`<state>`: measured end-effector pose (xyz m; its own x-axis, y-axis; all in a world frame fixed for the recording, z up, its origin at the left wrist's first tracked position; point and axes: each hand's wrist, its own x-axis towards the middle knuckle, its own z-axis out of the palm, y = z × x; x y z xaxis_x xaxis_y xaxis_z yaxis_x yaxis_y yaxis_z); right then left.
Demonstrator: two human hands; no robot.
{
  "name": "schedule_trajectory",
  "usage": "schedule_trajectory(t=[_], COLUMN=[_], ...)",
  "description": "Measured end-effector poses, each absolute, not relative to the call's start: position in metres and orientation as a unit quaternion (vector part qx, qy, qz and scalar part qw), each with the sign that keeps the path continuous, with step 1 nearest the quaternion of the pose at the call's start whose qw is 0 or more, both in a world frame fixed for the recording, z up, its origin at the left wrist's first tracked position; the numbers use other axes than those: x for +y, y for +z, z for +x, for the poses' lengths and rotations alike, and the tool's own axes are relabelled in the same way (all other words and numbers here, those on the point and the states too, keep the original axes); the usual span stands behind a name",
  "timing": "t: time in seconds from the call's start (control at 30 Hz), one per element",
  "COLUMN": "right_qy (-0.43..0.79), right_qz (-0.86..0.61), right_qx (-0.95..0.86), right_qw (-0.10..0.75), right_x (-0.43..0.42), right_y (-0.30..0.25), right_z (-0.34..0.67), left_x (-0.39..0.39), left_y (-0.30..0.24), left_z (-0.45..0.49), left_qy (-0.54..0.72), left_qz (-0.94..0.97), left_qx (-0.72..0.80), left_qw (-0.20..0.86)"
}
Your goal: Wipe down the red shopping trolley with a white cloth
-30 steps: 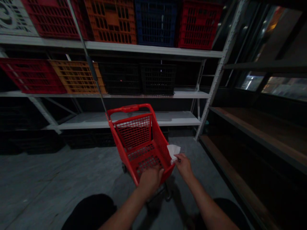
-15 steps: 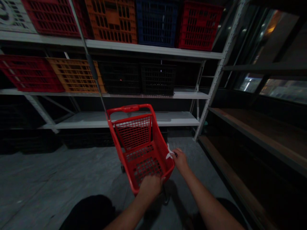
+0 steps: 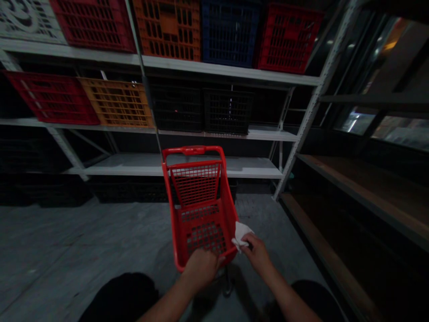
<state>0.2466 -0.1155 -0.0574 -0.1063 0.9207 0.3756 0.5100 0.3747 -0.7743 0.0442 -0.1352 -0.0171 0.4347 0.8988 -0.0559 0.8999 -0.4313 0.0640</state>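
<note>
A small red plastic shopping cart (image 3: 231,210) stands on the floor in front of me, its handle on the far side. My left hand (image 3: 202,264) is closed over the cart's near rim. Pinched in my right hand (image 3: 256,251) is a white cloth or tissue (image 3: 242,230), at the cart's near right corner. Something small and dark shows by the right fingers, too unclear to name. A thin pole rises from the cart's far left corner.
Behind the cart, a white metal shelf rack (image 3: 268,171) carries plastic crates, among them an orange crate (image 3: 115,103) and a blue crate (image 3: 229,33). Wooden shelves (image 3: 362,188) run along the right. Grey concrete floor (image 3: 110,237) lies around the cart.
The cart has turned slightly and sits a little further right in view. My right hand has come down and nearer, and more of the white cloth shows. My left hand stays on the rim.
</note>
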Motion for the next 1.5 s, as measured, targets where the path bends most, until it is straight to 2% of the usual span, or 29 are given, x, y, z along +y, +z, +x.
schedule_trajectory(t=[0.23, 0.47, 0.8, 1.1, 1.33, 1.5], right_qy=[0.184, 0.133, 0.256, 0.153, 0.193, 0.145], right_qz=[-0.506, -0.525, -0.486, -0.546, -0.554, -0.565], right_qx=[-0.719, -0.689, -0.704, -0.682, -0.696, -0.709], right_qw=[0.44, 0.482, 0.451, 0.462, 0.413, 0.395], right_x=[-0.072, -0.019, -0.1, -0.072, -0.12, -0.082], right_y=[-0.037, -0.032, -0.061, -0.048, -0.061, -0.043], right_z=[0.237, 0.227, 0.228, 0.222, 0.215, 0.221], left_x=[-0.13, -0.124, -0.115, -0.11, -0.11, -0.115], left_y=[-0.014, -0.016, -0.021, -0.02, -0.017, -0.017], left_z=[0.035, 0.029, 0.009, 0.016, 0.013, 0.007], left_qy=[-0.021, -0.03, -0.037, -0.03, -0.024, -0.021], left_qz=[0.867, 0.871, 0.875, 0.879, 0.876, 0.875], left_qx=[0.497, 0.49, 0.483, 0.476, 0.481, 0.483], left_qw=[0.012, 0.003, 0.003, -0.01, 0.01, 0.027])
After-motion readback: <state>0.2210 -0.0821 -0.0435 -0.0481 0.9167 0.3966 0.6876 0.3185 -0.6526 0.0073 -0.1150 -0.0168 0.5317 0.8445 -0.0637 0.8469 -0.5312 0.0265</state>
